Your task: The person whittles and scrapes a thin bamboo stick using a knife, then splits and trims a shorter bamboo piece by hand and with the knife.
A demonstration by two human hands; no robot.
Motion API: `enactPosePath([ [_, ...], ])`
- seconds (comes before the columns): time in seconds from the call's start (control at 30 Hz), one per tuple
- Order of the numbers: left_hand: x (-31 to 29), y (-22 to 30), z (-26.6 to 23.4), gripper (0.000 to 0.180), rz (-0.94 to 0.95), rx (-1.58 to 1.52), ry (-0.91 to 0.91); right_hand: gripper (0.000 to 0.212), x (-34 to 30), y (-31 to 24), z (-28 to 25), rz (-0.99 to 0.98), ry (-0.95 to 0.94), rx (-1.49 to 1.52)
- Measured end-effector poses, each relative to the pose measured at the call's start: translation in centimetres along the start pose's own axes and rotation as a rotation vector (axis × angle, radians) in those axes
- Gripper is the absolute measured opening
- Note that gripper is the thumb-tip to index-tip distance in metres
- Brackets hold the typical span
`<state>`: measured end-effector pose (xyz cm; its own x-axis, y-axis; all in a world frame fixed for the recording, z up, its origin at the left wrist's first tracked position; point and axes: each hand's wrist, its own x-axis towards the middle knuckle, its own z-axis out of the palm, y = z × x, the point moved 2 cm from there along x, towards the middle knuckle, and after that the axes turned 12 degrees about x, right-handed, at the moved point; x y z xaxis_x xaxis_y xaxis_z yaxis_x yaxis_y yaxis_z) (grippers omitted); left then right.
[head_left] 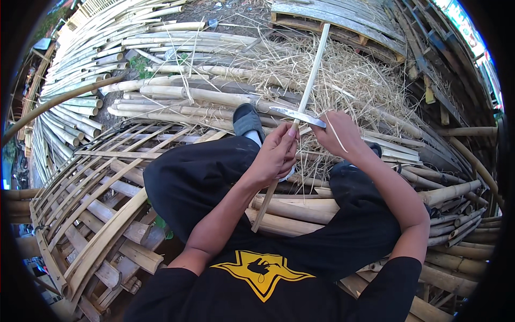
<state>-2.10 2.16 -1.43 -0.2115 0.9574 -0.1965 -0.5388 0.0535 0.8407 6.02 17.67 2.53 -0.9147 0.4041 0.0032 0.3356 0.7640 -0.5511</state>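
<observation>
My left hand (277, 151) is closed around a long, pale bamboo strip (313, 72), which slants from near my lap up and away to the right. In my right hand (343, 134) is a knife, its handle hidden by the fingers. The knife's bright blade (296, 114) points left and lies across the strip just beyond my left fingertips. A thin curled sliver (336, 134) hangs by the right hand. Both hands are close together above the gap between my bent knees.
Bamboo poles (214, 97) lie beneath and ahead of me. Dry shavings (343, 80) are heaped beyond my hands. A wooden pallet (343, 19) stands at the back. To my left is a woven bamboo lattice (96, 193); stacked boards (429, 59) rise at the far right.
</observation>
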Motion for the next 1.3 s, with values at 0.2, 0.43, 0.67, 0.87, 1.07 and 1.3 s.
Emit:
enactPosePath([
  [0.2, -0.6, 0.5, 0.9, 0.02, -0.069, -0.041, -0.035, 0.03, 0.5, 1.2, 0.5, 0.043, 0.029, -0.116],
  [0.43, 0.0, -0.4, 0.1, 0.021, -0.122, -0.114, 0.014, 0.021, 3.3, 5.1, -0.3, 0.141, 0.049, -0.161],
  [0.67, -1.0, -0.5, 1.3, 0.022, -0.245, -0.129, -0.046, 0.039, 1.1, 24.3, -11.3, 0.932, 0.494, -0.037],
  [0.87, -0.5, -0.3, 0.8, 0.023, -0.243, -0.101, -0.015, 0.046, -2.4, 24.8, -6.4, 0.766, 0.265, 0.022],
  [1.07, -0.3, -0.3, 0.1, 0.023, -0.244, -0.092, 0.022, 0.05, 0.6, 9.1, -3.6, 0.309, 0.062, 0.113],
  [1.3, -0.5, -0.1, 0.7, 0.018, -0.168, 0.106, 0.045, 0.024, 0.8, 4.0, 1.4, 0.107, -0.044, -0.076],
])
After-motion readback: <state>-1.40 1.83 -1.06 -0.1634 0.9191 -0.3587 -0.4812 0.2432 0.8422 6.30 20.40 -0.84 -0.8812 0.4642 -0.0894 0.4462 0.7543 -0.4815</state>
